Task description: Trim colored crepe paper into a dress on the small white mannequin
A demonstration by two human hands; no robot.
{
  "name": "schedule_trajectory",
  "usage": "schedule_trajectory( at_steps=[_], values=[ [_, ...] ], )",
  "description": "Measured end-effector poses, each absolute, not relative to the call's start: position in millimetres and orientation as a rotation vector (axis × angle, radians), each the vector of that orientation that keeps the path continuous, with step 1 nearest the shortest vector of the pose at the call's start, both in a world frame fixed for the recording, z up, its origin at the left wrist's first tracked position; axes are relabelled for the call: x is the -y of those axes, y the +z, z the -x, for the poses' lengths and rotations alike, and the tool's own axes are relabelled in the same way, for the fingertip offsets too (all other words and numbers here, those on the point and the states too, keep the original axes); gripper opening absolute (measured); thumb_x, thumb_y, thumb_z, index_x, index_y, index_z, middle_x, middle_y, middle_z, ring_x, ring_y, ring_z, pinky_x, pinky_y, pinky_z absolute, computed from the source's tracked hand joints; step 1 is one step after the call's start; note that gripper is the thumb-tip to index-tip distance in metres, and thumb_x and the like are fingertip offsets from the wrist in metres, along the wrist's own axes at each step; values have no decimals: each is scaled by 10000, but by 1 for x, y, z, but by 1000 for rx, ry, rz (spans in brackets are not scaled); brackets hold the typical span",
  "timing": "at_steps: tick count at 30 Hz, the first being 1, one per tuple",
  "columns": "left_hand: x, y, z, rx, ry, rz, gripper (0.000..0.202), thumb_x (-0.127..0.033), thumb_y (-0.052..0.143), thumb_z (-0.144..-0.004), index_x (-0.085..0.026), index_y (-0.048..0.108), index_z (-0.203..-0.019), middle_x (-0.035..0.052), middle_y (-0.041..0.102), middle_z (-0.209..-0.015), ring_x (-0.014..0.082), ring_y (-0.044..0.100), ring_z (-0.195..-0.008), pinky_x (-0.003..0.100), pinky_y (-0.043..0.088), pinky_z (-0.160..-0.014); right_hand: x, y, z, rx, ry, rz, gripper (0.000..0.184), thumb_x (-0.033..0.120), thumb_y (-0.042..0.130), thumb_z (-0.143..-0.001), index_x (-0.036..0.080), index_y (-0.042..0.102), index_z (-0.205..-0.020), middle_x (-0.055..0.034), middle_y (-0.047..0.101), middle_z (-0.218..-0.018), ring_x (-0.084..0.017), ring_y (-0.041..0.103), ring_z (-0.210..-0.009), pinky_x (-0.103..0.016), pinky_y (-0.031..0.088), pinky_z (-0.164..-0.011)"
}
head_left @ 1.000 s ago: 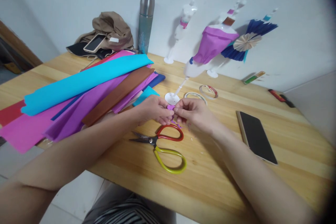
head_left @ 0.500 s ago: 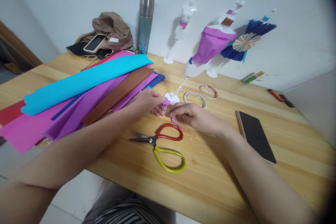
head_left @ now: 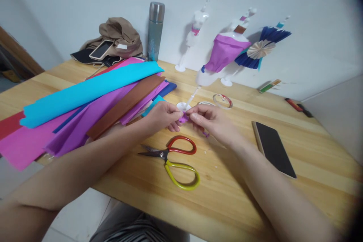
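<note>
- Since the earlier frame, my right hand (head_left: 211,121) has come in to meet the left hand (head_left: 164,117), where it had been slightly off to the side.
- Between my two hands, just in front of the round white base (head_left: 181,106) of the purple-wrapped figure (head_left: 227,51), is a small purple paper piece (head_left: 183,117), held clear of the tabletop (head_left: 232,204).
- With my left thumb and forefinger I pinch its left side, the other fingers curled loosely below; my right thumb and forefinger are pressed together at its right side.
- Thin as this paper looks, it could tear if my two pinches pulled against each other, or crease if I squeezed too hard.
- So small a piece could also slip out and get lost beside the purple scrap (head_left: 205,134) under my right hand; whether that scrap touches my fingers, I cannot tell.
- Pushing forward could knock the base and topple the figure, which leans on a thin stem.
- On the near side, the scissors (head_left: 163,155) lie with blades parted; dropping my left wrist carelessly could catch them, or drag the blue crepe paper (head_left: 93,92) off its pile.
</note>
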State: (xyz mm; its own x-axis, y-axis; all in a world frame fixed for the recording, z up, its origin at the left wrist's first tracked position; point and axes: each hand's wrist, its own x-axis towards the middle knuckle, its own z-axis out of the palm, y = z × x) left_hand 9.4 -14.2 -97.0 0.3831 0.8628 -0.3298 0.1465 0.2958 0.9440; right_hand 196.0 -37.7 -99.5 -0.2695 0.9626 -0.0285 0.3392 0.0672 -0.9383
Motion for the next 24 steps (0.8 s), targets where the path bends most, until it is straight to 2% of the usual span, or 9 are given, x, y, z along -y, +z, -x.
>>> schedule_trajectory(
  at_steps=[3, 8, 9, 11, 13, 15, 18, 24],
  values=[
    [14, -98, -9, -1037, 625, -1165, 386, -69, 630, -1009, -106, 662, -626, 5, 680, -567, 75, 639, -442, 166, 512, -491, 39, -101, -188, 1611, 1143, 1306, 332, 510, 871, -677, 231, 700, -734, -13, 680, -647, -160, 575, -561, -293, 433, -513],
    [12, -101, -6, -922, 647, -995, 447, -373, 672, -1052, -104, 681, -696, 52, 709, -601, 119, 676, -465, 201, 529, -486, 40, -98, -187, 1490, 1161, 1338, 324, 476, 873, -682, 239, 652, -669, 39, 552, -503, -123, 478, -454, -264, 329, -413],
    [12, -101, -6, -923, 653, -1000, 427, -370, 706, -1031, -101, 685, -701, 50, 710, -606, 117, 673, -465, 202, 528, -486, 41, -97, -188, 1468, 1172, 1334, 334, 482, 878, -679, 239, 649, -674, 43, 548, -499, -118, 469, -442, -259, 314, -402],
    [13, -100, -6, -930, 656, -1037, 324, -244, 764, -984, -94, 698, -704, 38, 716, -617, 103, 669, -473, 193, 530, -501, 41, -96, -189, 1442, 1188, 1322, 358, 493, 893, -660, 235, 646, -682, 42, 563, -505, -111, 469, -432, -251, 297, -390],
    [15, -98, -7, -950, 649, -1072, 285, -85, 717, -969, -94, 697, -685, 25, 719, -614, 91, 667, -473, 185, 537, -511, 41, -97, -190, 1441, 1209, 1322, 380, 509, 900, -653, 227, 647, -683, 35, 580, -511, -108, 470, -429, -246, 287, -386],
    [17, -96, -7, -971, 649, -1086, 345, -12, 630, -981, -102, 681, -651, 16, 712, -594, 87, 660, -459, 182, 532, -497, 40, -98, -191, 1429, 1222, 1326, 407, 553, 882, -682, 220, 648, -684, 26, 587, -505, -99, 443, -415, -244, 267, -384],
    [17, -94, -8, -986, 661, -1115, 377, 16, 598, -971, -107, 676, -622, 6, 693, -557, 80, 644, -440, 166, 513, -472, 40, -100, -192, 1421, 1240, 1309, 442, 615, 844, -735, 211, 666, -718, 19, 597, -506, -94, 415, -401, -244, 254, -383],
    [16, -96, -7, -975, 676, -1186, 308, -36, 682, -939, -109, 703, -640, 4, 689, -548, 89, 658, -466, 164, 531, -479, 40, -100, -189, 1508, 1184, 1316, 496, 632, 909, -691, 231, 616, -666, 44, 547, -496, -108, 462, -432, -248, 316, -402]
  ],
)
